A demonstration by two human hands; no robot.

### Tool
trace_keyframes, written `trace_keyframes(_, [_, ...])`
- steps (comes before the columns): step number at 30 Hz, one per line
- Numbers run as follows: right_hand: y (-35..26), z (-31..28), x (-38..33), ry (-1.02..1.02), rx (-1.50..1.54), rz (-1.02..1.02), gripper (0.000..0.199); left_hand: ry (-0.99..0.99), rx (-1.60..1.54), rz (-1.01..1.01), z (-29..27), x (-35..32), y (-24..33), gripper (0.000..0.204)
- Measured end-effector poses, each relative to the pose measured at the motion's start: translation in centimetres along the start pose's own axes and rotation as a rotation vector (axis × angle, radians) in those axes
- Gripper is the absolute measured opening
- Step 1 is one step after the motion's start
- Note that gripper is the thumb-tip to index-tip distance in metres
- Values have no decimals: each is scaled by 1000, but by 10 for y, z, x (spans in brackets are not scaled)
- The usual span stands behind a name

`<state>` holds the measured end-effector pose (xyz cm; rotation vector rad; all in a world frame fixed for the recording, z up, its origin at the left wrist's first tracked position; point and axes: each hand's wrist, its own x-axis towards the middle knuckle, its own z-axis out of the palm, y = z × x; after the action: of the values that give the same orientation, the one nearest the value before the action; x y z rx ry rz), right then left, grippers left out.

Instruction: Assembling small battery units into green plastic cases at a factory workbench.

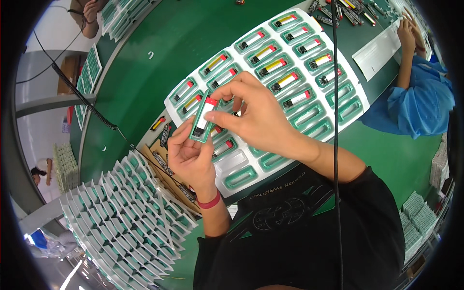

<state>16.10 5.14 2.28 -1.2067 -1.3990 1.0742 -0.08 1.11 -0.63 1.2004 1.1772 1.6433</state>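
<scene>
Left hand [191, 157], palm up with fingers curled and a red band at the wrist, is clamped on the lower end of a small green case [202, 121] holding a white cell with a red tip, held raised just above the tray [350, 72]. Right hand [256, 113] arches over from the right, thumb and forefinger pinched together on the case's upper edge. The tray is thin, glossy white moulded plastic with rows of green rounded-rectangle pockets, lying on the smooth green bench [145, 58] (several pockets nearest the body hold no cell). Fanned stacks of ridged trays [121, 217] lie at lower left.
</scene>
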Motion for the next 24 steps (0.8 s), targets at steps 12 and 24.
trace_keyframes(12, [-9, -21, 5, -8, 416, 159, 23, 1, -30, -202, -5, 7, 20, 43])
trace_keyframes(24, [-6, -9, 2, -92, 234, 40, 23, -124, -150, -205, -9, 6, 21, 42])
